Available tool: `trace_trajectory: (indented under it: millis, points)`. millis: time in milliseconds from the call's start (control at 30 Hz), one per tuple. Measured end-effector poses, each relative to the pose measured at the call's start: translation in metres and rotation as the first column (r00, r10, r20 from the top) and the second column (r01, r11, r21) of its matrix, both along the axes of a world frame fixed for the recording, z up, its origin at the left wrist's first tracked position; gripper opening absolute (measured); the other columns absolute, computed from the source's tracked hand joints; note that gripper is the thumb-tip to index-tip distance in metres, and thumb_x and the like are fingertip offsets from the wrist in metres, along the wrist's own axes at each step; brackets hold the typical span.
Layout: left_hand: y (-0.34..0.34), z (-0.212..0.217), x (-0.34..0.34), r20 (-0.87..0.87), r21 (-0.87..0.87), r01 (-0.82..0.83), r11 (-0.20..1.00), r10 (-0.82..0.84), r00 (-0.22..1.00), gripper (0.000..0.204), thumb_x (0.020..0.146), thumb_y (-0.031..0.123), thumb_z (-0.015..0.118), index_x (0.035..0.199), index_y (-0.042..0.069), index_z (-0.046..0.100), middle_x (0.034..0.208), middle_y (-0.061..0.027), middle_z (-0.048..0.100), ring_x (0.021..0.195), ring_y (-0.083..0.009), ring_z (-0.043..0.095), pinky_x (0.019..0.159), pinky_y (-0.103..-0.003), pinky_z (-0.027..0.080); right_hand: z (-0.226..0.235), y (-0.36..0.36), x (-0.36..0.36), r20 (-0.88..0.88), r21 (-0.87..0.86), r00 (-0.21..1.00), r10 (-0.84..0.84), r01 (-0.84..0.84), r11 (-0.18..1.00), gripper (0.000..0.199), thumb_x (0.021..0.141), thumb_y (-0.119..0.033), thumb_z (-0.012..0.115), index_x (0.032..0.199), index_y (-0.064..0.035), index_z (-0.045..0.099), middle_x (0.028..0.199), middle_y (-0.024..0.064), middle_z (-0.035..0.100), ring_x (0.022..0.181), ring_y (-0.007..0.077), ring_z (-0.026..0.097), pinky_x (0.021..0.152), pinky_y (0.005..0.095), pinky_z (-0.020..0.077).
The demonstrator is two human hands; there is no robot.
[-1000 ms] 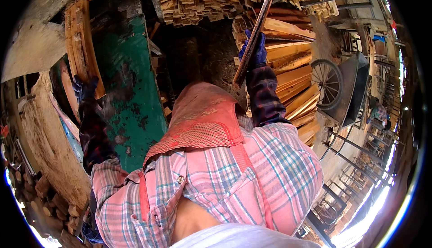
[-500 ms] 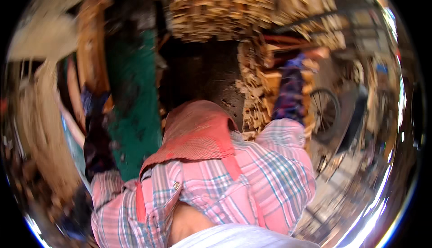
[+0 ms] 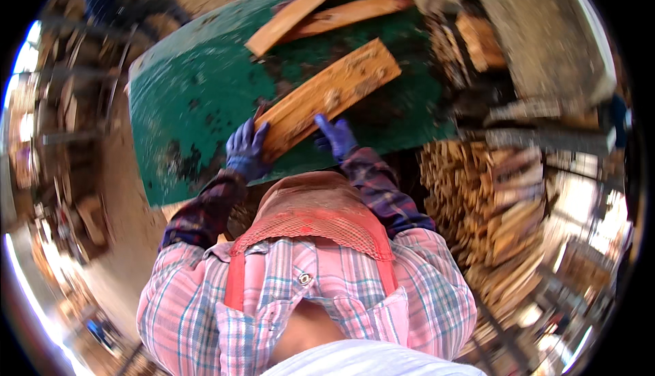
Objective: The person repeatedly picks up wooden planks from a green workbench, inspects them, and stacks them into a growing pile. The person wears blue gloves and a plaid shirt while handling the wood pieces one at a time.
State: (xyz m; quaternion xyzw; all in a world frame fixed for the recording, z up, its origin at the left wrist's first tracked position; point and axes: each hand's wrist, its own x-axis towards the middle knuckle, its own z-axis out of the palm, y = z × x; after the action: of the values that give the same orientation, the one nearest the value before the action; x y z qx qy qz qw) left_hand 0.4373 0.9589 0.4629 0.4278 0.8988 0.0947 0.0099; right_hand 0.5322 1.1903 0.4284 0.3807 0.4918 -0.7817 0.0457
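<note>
A flat wooden board (image 3: 327, 96) lies at a slant on the green worn table top (image 3: 191, 103). My left hand (image 3: 245, 151), in a purple glove, grips the board's near end on its left edge. My right hand (image 3: 336, 136), also gloved in purple, presses on the board's near right edge. Both hands hold the same board down on the table. My plaid sleeves and a pink cloth on my chest fill the lower middle of the view.
Two more wooden planks (image 3: 321, 11) lie at the table's far side. A tall stack of cut wood strips (image 3: 491, 205) stands at the right. Sandy ground (image 3: 116, 239) runs along the left. Another person (image 3: 116, 1) is at the far left top.
The view has swung round from the wood stacks to the green table. My right hand has let go of the upright plank it held, and both hands now rest on a board on the table.
</note>
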Motion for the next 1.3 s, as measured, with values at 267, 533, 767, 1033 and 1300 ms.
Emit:
trace_trajectory:
  millis: [267,533,767,1033,1300]
  points:
    - [-0.248,-0.022,0.061,0.121,-0.169,-0.701,0.693,0.721,0.683,0.103,0.053,0.044,0.075,0.139,0.013,0.028,0.136,-0.0255,0.032,0.123,-0.042,0.036,0.101,-0.044,0.033,-0.026,-0.219,-0.139,-0.473,-0.021,0.593,0.651,-0.747,0.665,0.041,0.081,-0.022,0.067,0.112,-0.0006,0.05,0.089,0.0056,0.058,0.072,0.0119,0.056,0.058,0.0271,0.0489]
    - [-0.316,-0.026,-0.048,0.155,-0.214,-0.845,0.491,0.871,0.466,0.112,0.052,0.06,0.072,0.143,0.018,0.021,0.131,-0.0194,0.033,0.123,-0.0385,0.032,0.098,-0.048,0.028,-0.013,-0.245,-0.169,-0.432,-0.036,0.754,0.494,-0.562,0.826,0.046,0.084,-0.017,0.064,0.122,0.0024,0.047,0.101,0.0102,0.06,0.085,0.0167,0.061,0.073,0.0292,0.0527]
    - [-0.264,-0.023,-0.087,-0.127,0.142,-0.753,0.642,0.766,0.63,0.096,0.065,0.061,0.067,0.137,0.006,0.034,0.141,-0.0236,0.03,0.13,-0.0397,0.027,0.107,-0.047,0.022,-0.054,-0.066,-0.054,0.049,0.161,0.999,-0.004,-0.004,0.987,0.031,0.087,-0.02,0.059,0.116,-0.0085,0.055,0.096,0.0082,0.065,0.07,0.0144,0.061,0.058,0.0273,0.0491]
    - [-0.009,-0.052,-0.088,0.24,0.349,-0.013,0.937,-0.076,0.968,0.074,0.071,0.042,0.066,0.129,0.005,0.041,0.135,-0.0192,0.04,0.125,-0.0352,0.037,0.105,-0.042,0.031,-0.034,-0.023,0.076,0.024,0.18,0.743,-0.669,0.655,0.734,0.026,0.084,-0.029,0.059,0.1,-0.0094,0.059,0.084,0.0052,0.064,0.063,0.0152,0.059,0.055,0.0272,0.047]
    - [0.26,-0.058,-0.084,0.439,0.236,0.279,0.931,-0.358,0.824,0.081,0.072,0.043,0.069,0.134,0.004,0.036,0.133,-0.0169,0.043,0.125,-0.0308,0.041,0.102,-0.035,0.035,-0.045,0.054,0.126,0.004,0.101,0.686,-0.728,0.724,0.682,0.033,0.087,-0.03,0.058,0.114,-0.0101,0.054,0.087,0.0054,0.064,0.067,0.0151,0.06,0.059,0.0293,0.0501]
